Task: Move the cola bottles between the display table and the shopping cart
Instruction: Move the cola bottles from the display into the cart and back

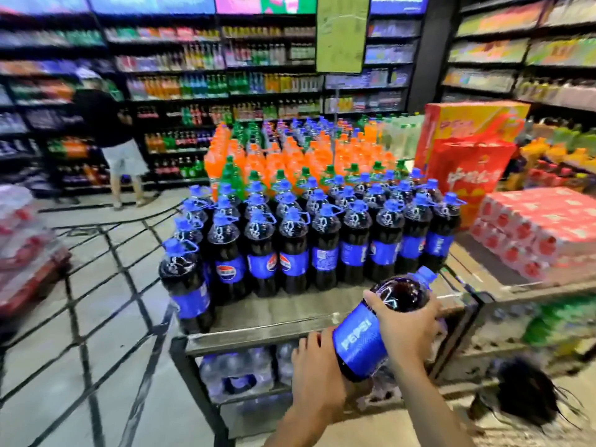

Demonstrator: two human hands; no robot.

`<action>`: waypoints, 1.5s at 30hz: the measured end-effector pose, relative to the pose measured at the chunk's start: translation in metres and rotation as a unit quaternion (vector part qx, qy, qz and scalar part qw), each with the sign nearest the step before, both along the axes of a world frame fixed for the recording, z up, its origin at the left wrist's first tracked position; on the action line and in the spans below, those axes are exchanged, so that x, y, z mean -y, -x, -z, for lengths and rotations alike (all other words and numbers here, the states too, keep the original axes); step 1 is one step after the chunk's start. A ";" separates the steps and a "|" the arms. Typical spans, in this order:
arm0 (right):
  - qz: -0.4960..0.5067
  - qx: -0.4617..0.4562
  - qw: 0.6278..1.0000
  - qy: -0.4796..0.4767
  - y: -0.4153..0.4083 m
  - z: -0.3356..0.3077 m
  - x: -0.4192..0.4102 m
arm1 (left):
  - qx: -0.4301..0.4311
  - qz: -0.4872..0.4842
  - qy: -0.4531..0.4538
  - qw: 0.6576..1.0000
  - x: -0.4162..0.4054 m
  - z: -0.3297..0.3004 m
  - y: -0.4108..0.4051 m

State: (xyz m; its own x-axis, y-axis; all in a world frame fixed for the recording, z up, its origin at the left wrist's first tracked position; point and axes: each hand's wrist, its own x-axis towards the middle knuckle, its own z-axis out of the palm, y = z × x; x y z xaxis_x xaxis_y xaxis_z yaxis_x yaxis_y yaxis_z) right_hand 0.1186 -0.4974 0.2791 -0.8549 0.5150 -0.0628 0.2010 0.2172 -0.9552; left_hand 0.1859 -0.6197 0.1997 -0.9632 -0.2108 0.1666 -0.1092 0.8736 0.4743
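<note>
Both hands carry one cola bottle (383, 321) just over the near edge of the display table (290, 327), tilted with its blue cap pointing up and away toward the rows standing there. The right hand (408, 327) wraps over the dark upper body of the bottle, fingers curled round its shoulder above the blue label, while the left hand (317, 362) cups the lower end from the left, its fingers lying along the bottle's base (how firmly that hand clasps is hard to tell, since the bottle hides the palm). On the table, beyond the held bottle, stand the blue-capped cola bottles (322, 240) in close ranks, touching one another, with bare tabletop left in front of them at the near edge. Behind them on the same table come green bottles (230, 179) and then a block of orange bottles (290, 156). Under the tabletop, on the lower shelf, lie shrink-wrapped packs (238, 372) of bottles. To the left of the table the wire grid of the shopping cart (96, 285) spreads across the floor view. To the right of the table sit wrapped red cans (532, 233), and behind those a red and yellow box (467, 150). Far beyond the table's left corner a person (113, 130) stands at the drink shelves (206, 79).
</note>
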 end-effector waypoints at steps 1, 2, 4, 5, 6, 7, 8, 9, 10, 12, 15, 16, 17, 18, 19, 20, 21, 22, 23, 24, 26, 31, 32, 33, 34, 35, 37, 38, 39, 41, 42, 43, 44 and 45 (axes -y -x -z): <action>-0.017 -0.001 1.000 0.005 0.005 0.000 0.011 | 0.005 -0.021 -0.004 1.000 0.008 0.000 0.002; -0.032 -0.006 0.999 0.010 0.011 0.001 0.021 | 0.012 -0.039 -0.007 0.999 0.016 0.001 0.004; -0.065 -0.014 0.998 0.020 0.022 0.002 0.038 | 0.016 -0.066 -0.009 0.998 0.028 -0.001 0.008; -0.082 -0.015 0.996 0.021 0.027 0.001 0.046 | 0.018 -0.083 -0.013 0.996 0.034 -0.002 0.011; -0.100 -0.015 0.995 0.021 0.034 0.001 0.055 | 0.017 -0.103 -0.021 0.994 0.038 -0.004 0.014; -0.116 -0.013 0.993 0.021 0.040 0.000 0.064 | 0.015 -0.121 -0.027 0.992 0.044 -0.005 0.017; -0.128 -0.011 0.992 0.019 0.045 -0.001 0.073 | 0.011 -0.135 -0.032 0.990 0.049 -0.007 0.019; -0.140 -0.006 0.990 0.017 0.050 -0.002 0.082 | 0.004 -0.151 -0.037 0.988 0.054 -0.008 0.021; -0.152 -0.002 0.988 0.013 0.055 -0.004 0.090 | -0.001 -0.166 -0.042 0.985 0.059 -0.008 0.023; -0.181 0.002 0.984 0.005 0.063 -0.005 0.109 | -0.015 -0.195 -0.052 0.979 0.071 -0.008 0.027; -0.216 0.001 0.976 0.008 0.073 -0.005 0.137 | -0.030 -0.220 -0.064 0.973 0.090 -0.005 0.033; -0.224 -0.002 0.975 0.006 0.075 -0.004 0.148 | -0.035 -0.228 -0.074 0.970 0.097 -0.004 0.034; -0.231 -0.006 0.973 0.005 0.078 -0.003 0.158 | -0.041 -0.233 -0.081 0.968 0.104 -0.001 0.036; -0.235 -0.010 0.972 0.005 0.079 -0.003 0.166 | -0.049 -0.237 -0.089 0.966 0.111 0.000 0.038; -0.240 -0.015 0.971 0.005 0.081 -0.003 0.177 | -0.058 -0.241 -0.098 0.964 0.120 0.004 0.040; -0.244 -0.021 0.970 0.003 0.083 -0.002 0.187 | -0.064 -0.247 -0.110 0.961 0.128 0.007 0.044; -0.247 -0.028 0.969 -0.002 0.084 -0.001 0.199 | -0.070 -0.251 -0.119 0.958 0.137 0.010 0.047; -0.249 -0.036 0.968 -0.006 0.085 -0.001 0.209 | -0.074 -0.254 -0.124 0.956 0.146 0.013 0.051; -0.251 -0.043 0.967 -0.009 0.086 -0.001 0.218 | -0.079 -0.253 -0.125 0.956 0.155 0.016 0.054; -0.252 -0.054 0.966 -0.014 0.087 0.000 0.231 | -0.088 -0.251 -0.130 0.955 0.166 0.021 0.059; -0.247 -0.076 0.966 -0.024 0.088 0.003 0.252 | -0.109 -0.242 -0.152 0.952 0.186 0.030 0.066; -0.226 -0.126 0.965 -0.040 0.093 0.014 0.294 | -0.151 -0.219 -0.194 0.944 0.228 0.052 0.088; -0.223 -0.132 0.965 -0.043 0.094 0.016 0.301 | -0.154 -0.215 -0.207 0.942 0.234 0.057 0.093; -0.220 -0.136 0.965 -0.046 0.095 0.019 0.306 | -0.154 -0.207 -0.221 0.940 0.238 0.061 0.096; -0.217 -0.140 0.964 -0.054 0.097 0.022 0.312 | -0.153 -0.202 -0.240 0.937 0.242 0.065 0.100; -0.215 -0.143 0.964 -0.064 0.098 0.025 0.318 | -0.150 -0.199 -0.260 0.933 0.244 0.069 0.103; -0.216 -0.141 0.963 -0.080 0.101 0.033 0.326 | -0.146 -0.197 -0.293 0.924 0.247 0.080 0.110; -0.216 -0.140 0.963 -0.082 0.103 0.037 0.328 | -0.143 -0.196 -0.304 0.921 0.248 0.084 0.113; -0.215 -0.141 0.963 -0.083 0.106 0.042 0.330 | -0.139 -0.195 -0.313 0.919 0.250 0.090 0.116; -0.212 -0.141 0.963 -0.082 0.110 0.049 0.334 | -0.128 -0.193 -0.327 0.916 0.254 0.100 0.122; -0.213 -0.142 0.963 -0.084 0.112 0.053 0.336 | -0.121 -0.190 -0.334 0.915 0.256 0.105 0.125; -0.215 -0.143 0.962 -0.086 0.114 0.056 0.337 | -0.115 -0.187 -0.338 0.915 0.257 0.108 0.128; -0.216 -0.146 0.961 -0.092 0.116 0.061 0.338 | -0.108 -0.184 -0.341 0.916 0.259 0.112 0.132; -0.217 -0.148 0.960 -0.099 0.117 0.065 0.339 | -0.105 -0.180 -0.344 0.916 0.260 0.114 0.135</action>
State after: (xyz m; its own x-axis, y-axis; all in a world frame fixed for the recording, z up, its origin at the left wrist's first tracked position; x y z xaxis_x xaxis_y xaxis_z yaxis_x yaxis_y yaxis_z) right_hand 0.0014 -0.8367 0.2138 -0.9570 0.0824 0.2780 -0.2233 0.4021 -0.8879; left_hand 0.0512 -0.8797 0.0857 -0.7732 -0.6323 0.0484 -0.1741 0.2851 0.9426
